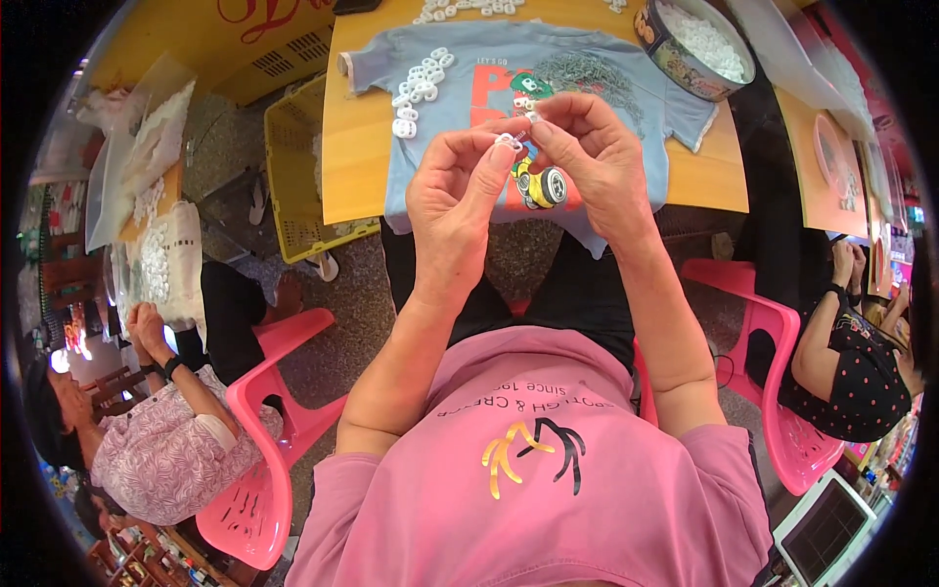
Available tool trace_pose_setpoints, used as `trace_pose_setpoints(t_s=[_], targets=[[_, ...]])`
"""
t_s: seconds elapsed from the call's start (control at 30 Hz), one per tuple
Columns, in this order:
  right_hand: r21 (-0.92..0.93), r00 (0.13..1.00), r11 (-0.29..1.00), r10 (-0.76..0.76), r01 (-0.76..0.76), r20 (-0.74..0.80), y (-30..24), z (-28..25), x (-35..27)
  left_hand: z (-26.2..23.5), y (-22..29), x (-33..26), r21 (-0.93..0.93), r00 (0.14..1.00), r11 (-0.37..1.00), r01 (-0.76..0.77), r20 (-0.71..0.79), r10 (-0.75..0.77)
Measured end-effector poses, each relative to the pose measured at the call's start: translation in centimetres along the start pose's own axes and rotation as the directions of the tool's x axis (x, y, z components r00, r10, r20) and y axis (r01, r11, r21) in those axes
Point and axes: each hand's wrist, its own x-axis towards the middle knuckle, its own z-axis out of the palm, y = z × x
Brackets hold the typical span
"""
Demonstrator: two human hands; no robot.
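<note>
Both of my hands are raised close together over a blue-grey T-shirt (421, 186) spread on the table. My left hand (460, 186) pinches a small white looped piece (508, 142) between thumb and forefinger. Beside it, the thumb and forefinger of my right hand (592, 161) are pressed together on another small white piece (533, 116). The two pieces nearly meet; I cannot tell whether they are joined. To the left on the shirt lies a cluster of white ring-like pieces (423, 83). A round tin (675, 61) full of white pieces stands at the far right.
The wooden table (357, 186) holds more white pieces (465, 8) at its far edge. A yellow crate (300, 166) stands left of it. Pink chairs (274, 430) flank me, with one person (176, 440) seated left and another (851, 372) right, both using their hands.
</note>
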Motion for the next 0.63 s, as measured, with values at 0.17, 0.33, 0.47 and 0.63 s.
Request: trace_pose_setpoints(t_s=[0.17,0.33,0.47,0.63], targets=[[0.002,0.997,0.998,0.067,-0.067,0.024,-0.2,-0.7,-0.1,0.3,0.0,0.1,0.004,1.000,1.000,0.005,-0.008,-0.005],[0.076,0.999,0.997,0.026,-0.028,0.023,-1.2,-0.5,-0.8,0.5,0.2,0.3,-0.028,0.994,0.995,0.096,-0.048,-0.097],[0.009,1.000,1.000,-0.006,0.006,0.023,-1.5,-0.4,-1.0,0.8,0.0,0.2,-0.031,0.992,0.993,0.118,-0.035,-0.119],[-0.061,0.997,0.997,-0.032,0.036,0.065,-1.7,-0.6,-1.1,0.8,0.0,0.2,-0.018,0.991,0.991,0.130,-0.018,-0.131]])
